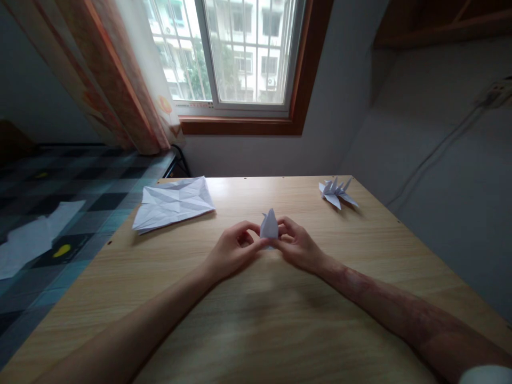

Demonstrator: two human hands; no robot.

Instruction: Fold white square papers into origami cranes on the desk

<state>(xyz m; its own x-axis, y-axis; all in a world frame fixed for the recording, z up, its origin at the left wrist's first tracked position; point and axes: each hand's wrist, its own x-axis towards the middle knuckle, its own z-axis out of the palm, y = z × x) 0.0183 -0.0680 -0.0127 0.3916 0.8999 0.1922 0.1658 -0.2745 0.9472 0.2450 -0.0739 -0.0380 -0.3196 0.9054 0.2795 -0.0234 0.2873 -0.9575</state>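
Note:
Between my two hands a small folded white paper piece [269,226] stands upright above the table, its pointed tip up and a thin point bent out at its upper left. My left hand [237,247] pinches its left edge with thumb and fingers. On the other side my right hand [298,244] grips the right edge, the thumb near the bottom. Both thumbs meet close to its lower front. Some of the fingertips are hidden behind the paper.
Creased white paper sheets [176,201] lie at the table's back left. Several folded paper cranes [336,193] sit together at the back right. The wooden table [248,320] adjoins a bed [100,176] with a checked cover, where more white paper [36,237] lies. A window is behind.

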